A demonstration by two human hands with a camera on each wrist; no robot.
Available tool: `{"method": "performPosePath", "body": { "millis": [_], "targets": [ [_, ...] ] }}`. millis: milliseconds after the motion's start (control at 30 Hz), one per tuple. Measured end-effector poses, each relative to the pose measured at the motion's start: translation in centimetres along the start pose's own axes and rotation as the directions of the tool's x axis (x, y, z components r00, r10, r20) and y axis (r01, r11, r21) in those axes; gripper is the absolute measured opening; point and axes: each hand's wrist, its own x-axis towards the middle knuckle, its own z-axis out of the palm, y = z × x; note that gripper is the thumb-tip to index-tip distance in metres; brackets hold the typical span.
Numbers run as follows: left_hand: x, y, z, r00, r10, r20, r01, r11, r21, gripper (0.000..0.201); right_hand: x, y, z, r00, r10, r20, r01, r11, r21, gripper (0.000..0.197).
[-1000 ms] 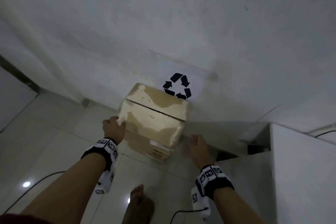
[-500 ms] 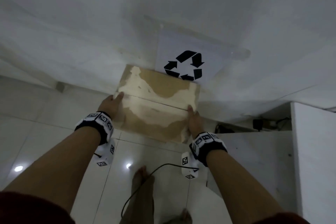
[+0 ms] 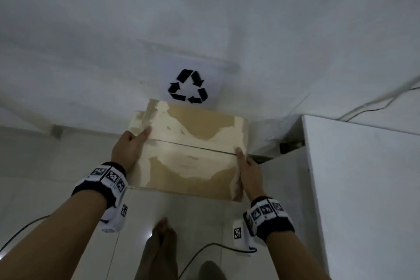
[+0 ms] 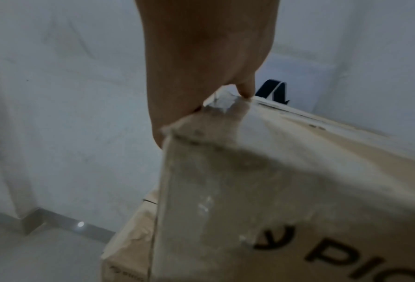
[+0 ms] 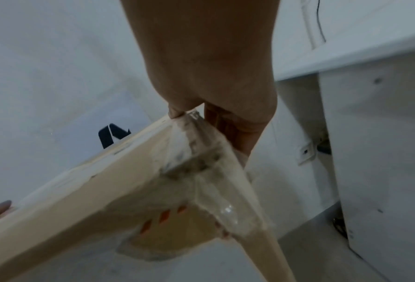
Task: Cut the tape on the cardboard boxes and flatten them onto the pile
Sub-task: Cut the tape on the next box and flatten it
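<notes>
while held at both ends, cardboard box [image 3: 191,152], torn pale facing, flaps shut

box [image 3: 191,157] – tan, whitish torn patches | recycling sign [image 3: 188,87] – black on white

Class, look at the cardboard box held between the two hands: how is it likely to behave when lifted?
The cardboard box probably feels light: the left hand and right hand lift it by the edges alone. Its walls look stiff, keeping straight lines. The torn, frayed surface likely gives a rough, non-slippery grip.
</notes>
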Motion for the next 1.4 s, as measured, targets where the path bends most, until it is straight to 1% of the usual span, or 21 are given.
{"method": "performPosePath", "body": {
  "millis": [67, 167, 233, 333, 500, 567, 633, 667, 733, 800, 867, 900, 967, 1033, 1100, 1133, 1167, 1200, 1267, 1333, 1400],
  "targets": [
    [-2.8, 1.4, 1.5, 0.998, 0.059, 0.003, -0.060, 0.998, 0.004, 0.055, -1.1, 0.7, -3.6, 0.999, -0.040, -0.032, 0.040, 0.999, 0.003, 0.055],
    [-7.1, 3.6, 4.2, 0.994, 0.108, 0.036, -0.108, 0.994, 0.000, 0.063, -2.7, 1.3, -9.3, 0.995, -0.064, -0.072, 0.065, 0.998, 0.009, 0.072],
    [-10.3, 5.5, 6.0, 0.983, 0.172, 0.064, -0.171, 0.985, -0.017, 0.071, -4.0, 1.6, -13.4, 0.992, -0.076, -0.103, 0.080, 0.996, 0.037, 0.072],
    [-15.3, 8.6, 8.9, 0.939, 0.330, 0.097, -0.331, 0.944, -0.004, 0.058, -5.8, 2.0, -19.7, 0.975, -0.129, -0.183, 0.137, 0.990, 0.035, 0.068],
    [-22.6, 13.1, 13.8, 0.843, 0.510, 0.172, -0.514, 0.857, -0.021, 0.041, -8.3, 4.4, -29.7, 0.937, -0.181, -0.297, 0.184, 0.983, -0.018, 0.072],
    [-24.8, 14.5, 16.0, 0.805, 0.551, 0.219, -0.563, 0.826, -0.009, 0.037, -9.7, 5.3, -33.4, 0.923, -0.213, -0.320, 0.225, 0.974, 0.000, 0.057],
    [-27.1, 15.7, 18.2, 0.775, 0.569, 0.276, -0.593, 0.805, 0.008, 0.031, -11.3, 6.2, -36.9, 0.912, -0.252, -0.322, 0.283, 0.958, 0.053, 0.029],
    [-28.2, 16.3, 19.4, 0.772, 0.551, 0.315, -0.580, 0.815, -0.005, 0.026, -12.0, 6.7, -38.6, 0.906, -0.272, -0.325, 0.315, 0.945, 0.085, 0.020],
    [-30.8, 17.4, 21.8, 0.761, 0.486, 0.430, -0.505, 0.860, -0.078, 0.021, -13.0, 7.9, -41.5, 0.896, -0.278, -0.347, 0.343, 0.929, 0.142, 0.017],
    [-33.4, 18.5, 24.0, 0.739, 0.421, 0.527, -0.418, 0.899, -0.132, 0.031, -13.6, 9.1, -43.8, 0.902, -0.223, -0.368, 0.331, 0.907, 0.261, 0.021],
    [-36.1, 19.8, 26.0, 0.725, 0.351, 0.593, -0.314, 0.934, -0.170, 0.055, -14.0, 10.0, -45.7, 0.907, -0.182, -0.380, 0.335, 0.858, 0.390, 0.023],
    [-37.3, 20.4, 27.0, 0.700, 0.326, 0.635, -0.276, 0.944, -0.181, 0.063, -14.2, 10.3, -46.6, 0.903, -0.178, -0.392, 0.345, 0.843, 0.413, 0.023],
    [-39.4, 21.6, 28.6, 0.649, 0.299, 0.699, -0.183, 0.954, -0.238, 0.055, -14.7, 10.8, -48.2, 0.899, -0.176, -0.401, 0.368, 0.801, 0.472, 0.025],
    [-40.6, 22.8, 30.1, 0.650, 0.259, 0.714, -0.056, 0.954, -0.295, 0.049, -15.1, 11.0, -49.5, 0.902, -0.144, -0.406, 0.370, 0.740, 0.562, 0.034],
    [-40.5, 23.8, 31.8, 0.640, 0.221, 0.736, 0.009, 0.956, -0.295, 0.068, -15.2, 11.2, -50.7, 0.911, -0.083, -0.403, 0.347, 0.682, 0.643, 0.052],
    [-40.2, 24.1, 32.8, 0.650, 0.209, 0.731, 0.031, 0.953, -0.301, 0.082, -15.0, 11.3, -51.1, 0.915, -0.057, -0.400, 0.336, 0.658, 0.674, 0.058],
    [-39.9, 24.2, 33.6, 0.659, 0.194, 0.727, 0.062, 0.949, -0.310, 0.085, -14.9, 11.5, -51.5, 0.918, -0.033, -0.395, 0.324, 0.637, 0.699, 0.061],
    [-39.8, 24.3, 34.3, 0.647, 0.200, 0.736, 0.077, 0.943, -0.324, 0.074, -14.6, 11.7, -52.0, 0.917, -0.007, -0.399, 0.316, 0.622, 0.716, 0.062],
    [-40.3, 24.3, 35.2, 0.572, 0.217, 0.791, 0.101, 0.938, -0.331, 0.042, -13.8, 12.5, -52.9, 0.910, 0.034, -0.413, 0.313, 0.597, 0.739, 0.062],
    [-40.4, 23.8, 36.1, 0.520, 0.209, 0.828, 0.103, 0.947, -0.304, 0.034, -13.1, 13.4, -53.3, 0.913, 0.069, -0.402, 0.291, 0.581, 0.760, 0.060],
    [-39.8, 23.6, 36.8, 0.510, 0.212, 0.833, 0.091, 0.950, -0.298, 0.021, -12.2, 14.4, -53.5, 0.908, 0.070, -0.412, 0.298, 0.583, 0.756, 0.053]
  ]
}}
